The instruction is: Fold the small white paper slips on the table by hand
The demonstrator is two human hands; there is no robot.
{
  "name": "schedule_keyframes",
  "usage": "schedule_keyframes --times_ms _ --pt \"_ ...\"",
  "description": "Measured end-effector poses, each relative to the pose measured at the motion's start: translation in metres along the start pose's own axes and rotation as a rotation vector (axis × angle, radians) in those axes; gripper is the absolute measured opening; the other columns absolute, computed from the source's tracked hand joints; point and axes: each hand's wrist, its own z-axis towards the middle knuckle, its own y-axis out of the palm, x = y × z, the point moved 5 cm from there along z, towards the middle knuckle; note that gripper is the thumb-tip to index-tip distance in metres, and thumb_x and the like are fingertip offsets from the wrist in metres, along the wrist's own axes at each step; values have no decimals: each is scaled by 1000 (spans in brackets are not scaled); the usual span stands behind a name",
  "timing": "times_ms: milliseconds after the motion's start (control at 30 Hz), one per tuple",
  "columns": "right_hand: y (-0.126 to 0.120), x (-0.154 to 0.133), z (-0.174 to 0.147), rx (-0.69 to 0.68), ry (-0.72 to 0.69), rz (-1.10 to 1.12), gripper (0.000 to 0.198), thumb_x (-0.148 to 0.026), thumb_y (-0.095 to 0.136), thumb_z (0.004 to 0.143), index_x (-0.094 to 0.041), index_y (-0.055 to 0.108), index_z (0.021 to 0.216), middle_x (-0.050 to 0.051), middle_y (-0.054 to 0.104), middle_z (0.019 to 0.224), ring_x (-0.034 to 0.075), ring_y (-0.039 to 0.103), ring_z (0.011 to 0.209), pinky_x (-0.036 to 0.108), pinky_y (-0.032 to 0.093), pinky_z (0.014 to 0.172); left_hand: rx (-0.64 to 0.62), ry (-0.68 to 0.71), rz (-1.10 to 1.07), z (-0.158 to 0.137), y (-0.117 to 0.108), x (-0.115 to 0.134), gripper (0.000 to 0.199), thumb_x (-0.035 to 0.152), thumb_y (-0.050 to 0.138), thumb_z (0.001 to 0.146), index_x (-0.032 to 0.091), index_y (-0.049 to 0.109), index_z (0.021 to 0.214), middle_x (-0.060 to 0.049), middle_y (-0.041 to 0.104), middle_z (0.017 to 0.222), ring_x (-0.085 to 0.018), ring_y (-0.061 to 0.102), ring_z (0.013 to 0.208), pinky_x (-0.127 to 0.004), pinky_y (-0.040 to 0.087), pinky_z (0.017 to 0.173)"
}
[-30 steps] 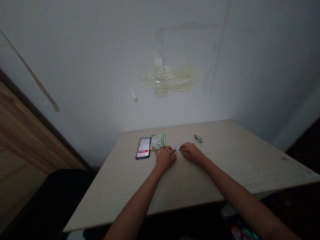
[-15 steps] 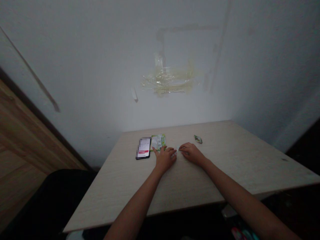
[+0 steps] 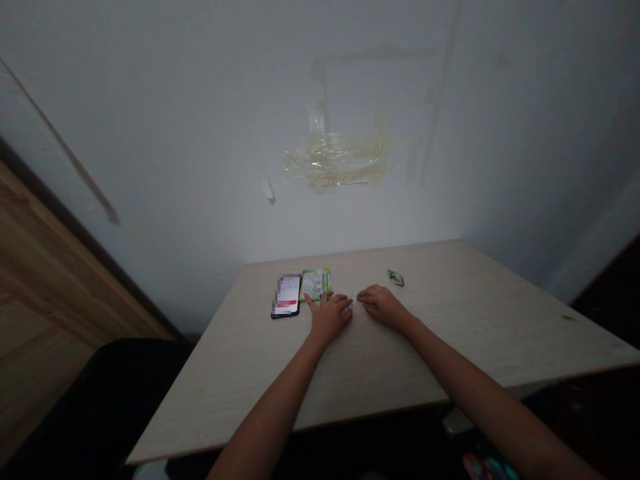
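My left hand (image 3: 330,317) rests on the table, palm down, with thumb and fingers spread. Its fingertips touch the edge of a small pale, see-through piece (image 3: 355,297), too small and dim to name. Opposite, my right hand (image 3: 383,306) has its thumb and fingertips pressed together at the right side of that piece; what lies in the pinch is hidden. Just beyond my left thumb is a flat green and white printed packet (image 3: 316,283), partly covered by the fingers. To its left lies a phone (image 3: 287,296) with a lit screen.
A small crumpled green wrapper (image 3: 396,277) lies past my right hand. The light wooden table (image 3: 240,373) meets a grey wall (image 3: 210,153) at the back, which carries strips of clear tape (image 3: 345,160). Dark shapes flank the table at the left and lower right.
Both hands stay nearly in place. The pale piece between them shows slightly more plainly, and the view has shifted a little.
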Motion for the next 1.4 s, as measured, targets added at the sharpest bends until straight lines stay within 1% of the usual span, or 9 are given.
schedule_keyframes --times_ms 167,267,533,733,867,967,1233,1400 --pt "0 -1 0 -10 -29 6 29 -14 55 88 -23 74 108 7 72 110 21 61 105 39 46 96 10 14 2 0 1 0 30 41 53 90 45 66 117 2 68 124 -32 45 128 -81 -11 102" --pt "1 -1 -1 -8 -13 -17 29 -15 55 88 -23 73 109 8 71 112 22 60 105 39 45 95 7 16 6 0 1 0 30 41 53 90 45 66 117 1 69 123 -32 45 128 -81 -11 102" --pt "5 -2 -1 -10 23 -54 30 -13 57 87 -23 72 111 9 67 115 23 56 110 40 43 97 20 22 -9 1 1 -1 29 40 55 89 46 66 115 4 69 123 -32 44 129 -80 -15 102" --pt "6 -4 2 -35 59 -104 29 -13 56 86 -22 72 109 8 68 111 24 55 109 41 43 94 13 30 -16 1 2 -2 29 40 55 89 46 66 116 4 68 124 -33 43 131 -83 -12 100" --pt "5 -9 3 -44 52 -127 29 -12 55 85 -21 72 107 8 69 110 24 55 108 40 42 95 -3 26 -17 2 5 -4 30 40 56 89 47 65 117 4 68 126 -32 42 132 -82 -12 102" --pt "2 -13 3 -73 50 -169 30 -13 54 86 -21 72 109 8 69 111 24 55 110 39 40 96 -8 28 2 2 6 -5 31 41 56 89 46 64 119 3 67 126 -33 42 132 -83 -10 101" --pt "-3 -23 3 -129 127 -297 29 -19 51 91 -21 69 114 8 68 117 24 53 113 39 35 101 -54 20 51 1 6 -4 33 44 53 91 46 62 123 3 65 130 -32 41 133 -82 -5 104" --pt "-4 -28 3 -124 184 -322 31 -21 52 90 -23 67 117 9 66 119 24 49 118 39 34 101 -46 9 50 2 6 -5 34 45 51 91 46 62 123 3 64 131 -36 35 137 -84 -2 102"
